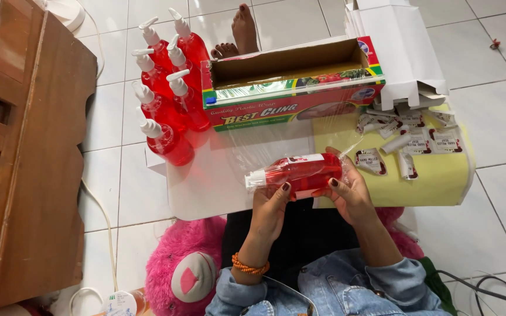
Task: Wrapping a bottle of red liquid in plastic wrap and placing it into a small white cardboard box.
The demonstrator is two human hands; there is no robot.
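A: Bottle (297, 171) position and orientation?

B: Horizontal, held over the white board (206, 181) that lies on the tiled floor (499, 222). Red liquid inside, white pump head pointing to the person's left, clear plastic film around the body.

A: State of the hands?

B: Left hand (270, 208) grasps the bottle from below, thumb up against its side near the pump end. Right hand (349, 196) grips the base end, fingers curled over the film. Both are clenched on the same bottle.

A: Source of the film?

B: An open cling-wrap box (291, 85), red and green, sits just behind the bottle. A sheet of clear film runs from the box down toward the hands.

A: Adjacent items?

B: Six pump bottles (168, 96) of the same red liquid stand upright in a cluster at the left of the box, on the floor and the board's edge. A yellow sheet (434, 175) lies to the right, carrying loose paper labels (408, 137), some curled. White folded cartons (399, 47) stand behind the labels. A wooden cabinet (24, 158) occupies the far left. A pink plush toy (185, 269) lies beside the person's lap.
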